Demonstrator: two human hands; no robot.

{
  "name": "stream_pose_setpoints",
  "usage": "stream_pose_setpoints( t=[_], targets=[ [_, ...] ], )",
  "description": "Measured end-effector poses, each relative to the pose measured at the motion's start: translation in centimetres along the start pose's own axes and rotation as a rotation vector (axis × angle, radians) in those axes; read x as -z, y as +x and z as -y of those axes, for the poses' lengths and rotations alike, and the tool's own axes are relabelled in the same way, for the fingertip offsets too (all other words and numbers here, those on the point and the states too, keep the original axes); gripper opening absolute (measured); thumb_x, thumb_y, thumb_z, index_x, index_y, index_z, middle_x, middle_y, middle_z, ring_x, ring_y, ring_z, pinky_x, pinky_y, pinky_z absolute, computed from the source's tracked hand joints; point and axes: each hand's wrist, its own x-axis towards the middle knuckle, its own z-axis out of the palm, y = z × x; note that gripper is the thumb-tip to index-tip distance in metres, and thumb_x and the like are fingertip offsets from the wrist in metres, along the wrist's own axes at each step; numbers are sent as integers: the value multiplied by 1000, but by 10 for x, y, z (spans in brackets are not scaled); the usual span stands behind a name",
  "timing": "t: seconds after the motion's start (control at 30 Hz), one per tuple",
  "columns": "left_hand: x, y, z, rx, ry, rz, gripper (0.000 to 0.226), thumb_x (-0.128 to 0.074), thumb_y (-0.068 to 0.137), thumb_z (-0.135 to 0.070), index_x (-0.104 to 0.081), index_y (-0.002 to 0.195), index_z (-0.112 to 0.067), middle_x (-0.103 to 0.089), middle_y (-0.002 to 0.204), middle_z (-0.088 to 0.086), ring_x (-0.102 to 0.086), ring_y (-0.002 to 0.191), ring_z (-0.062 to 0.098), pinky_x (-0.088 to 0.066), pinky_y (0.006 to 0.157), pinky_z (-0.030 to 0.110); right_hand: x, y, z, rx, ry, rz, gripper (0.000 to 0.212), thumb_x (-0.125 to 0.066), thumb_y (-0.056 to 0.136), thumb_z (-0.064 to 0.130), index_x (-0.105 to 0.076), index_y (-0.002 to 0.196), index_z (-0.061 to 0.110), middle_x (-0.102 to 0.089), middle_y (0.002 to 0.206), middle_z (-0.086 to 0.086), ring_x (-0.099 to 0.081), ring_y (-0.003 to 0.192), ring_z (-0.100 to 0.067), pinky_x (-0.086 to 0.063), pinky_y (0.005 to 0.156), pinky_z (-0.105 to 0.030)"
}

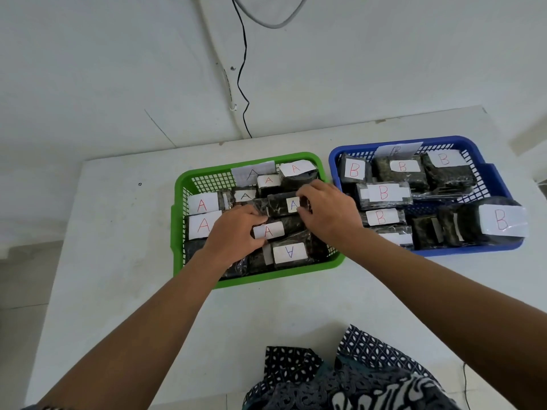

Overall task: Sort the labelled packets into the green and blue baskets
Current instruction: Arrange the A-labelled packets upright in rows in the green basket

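One A packet (282,205) is pinched by both hands, left hand (236,232) and right hand (325,208), over green basket (180,232). It should be laid flat, label up, in a gap.

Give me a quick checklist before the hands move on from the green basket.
1. Both hands, left and right, are over the green basket: ok.
2. Packet between the hands reads A, right basket: ok.
3. Grip on that packet is firm: cannot tell.
4. Readable labels in the blue basket all say B: ok.
5. No packets left loose on the table: ok.
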Motion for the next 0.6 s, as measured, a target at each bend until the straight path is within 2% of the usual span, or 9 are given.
stream_pose_setpoints(
  t=[0.07, 0.13, 0.2, 0.27, 0.33, 0.4, 0.47, 0.53, 0.6],
  targets=[
    [0, 0, 3, -16, -3, 19, 53, -77, 82, -32, -64, 132, -22, -64, 124, -5, -55, 113, 18, -47, 91, 34, -1, 11, -2, 74, -71, 70, 39, -62, 94, 34, -58, 132, 25, -59, 131, 5, -52, 122, -20, -50, 88, -39],
    [0, -1, 4, -22, -17, 26, 52, -76, 84, -33, -64, 133, -22, -64, 126, -4, -55, 115, 18, -46, 94, 34, -4, 17, -2, 112, -162, 112, 49, -62, 93, 40, -54, 139, 24, -56, 135, 4, -46, 127, -22, -43, 101, -41],
    [1, -1, 5, -8, -39, 9, 46, -72, 87, -36, -66, 131, -22, -65, 127, -4, -57, 117, 18, -48, 97, 35, -8, 18, -1, 118, -154, 145, 54, -64, 92, 43, -53, 142, 25, -55, 136, 5, -42, 129, -22, -37, 106, -42],
    [2, 1, 4, 40, -104, -65, 39, -69, 88, -39, -70, 123, -23, -68, 122, -5, -60, 112, 16, -52, 95, 37, -7, 19, -2, 138, -81, 179, 53, -63, 93, 41, -53, 142, 25, -56, 137, 6, -42, 129, -21, -39, 106, -42],
    [5, 5, 2, 89, -178, -162, 42, -71, 85, -44, -67, 121, -23, -66, 119, -6, -60, 107, 14, -52, 91, 33, 1, 22, -6, 160, 6, 153, 46, -61, 94, 38, -58, 137, 23, -60, 134, 4, -48, 125, -21, -44, 104, -42],
    [8, 12, -2, 89, -194, -181, 54, -73, 83, -49, -60, 130, -27, -61, 129, -6, -56, 116, 13, -45, 96, 30, 9, 29, -9, 110, 92, 17, 38, -62, 93, 33, -64, 128, 19, -64, 126, -1, -54, 118, -22, -50, 96, -44],
    [8, 19, -6, 75, -218, -120, 60, -73, 83, -50, -56, 138, -31, -57, 138, -6, -51, 126, 13, -40, 103, 31, 14, 41, -10, -1, 123, -63, 36, -63, 94, 33, -65, 125, 16, -62, 125, -3, -54, 118, -24, -51, 93, -44],
    [8, 26, -9, 77, -261, -65, 58, -73, 84, -49, -57, 138, -34, -58, 140, -6, -51, 129, 13, -39, 107, 33, 14, 53, -8, -98, 104, 9, 44, -62, 93, 43, -62, 129, 18, -59, 131, -5, -54, 121, -25, -51, 94, -43],
    [9, 30, -7, 72, -266, -75, 53, -72, 85, -49, -61, 134, -33, -61, 136, -7, -54, 125, 12, -42, 105, 31, 11, 63, -4, -145, 46, 129, 51, -63, 90, 53, -61, 129, 20, -57, 131, -5, -56, 119, -26, -52, 93, -43]
  ],
)
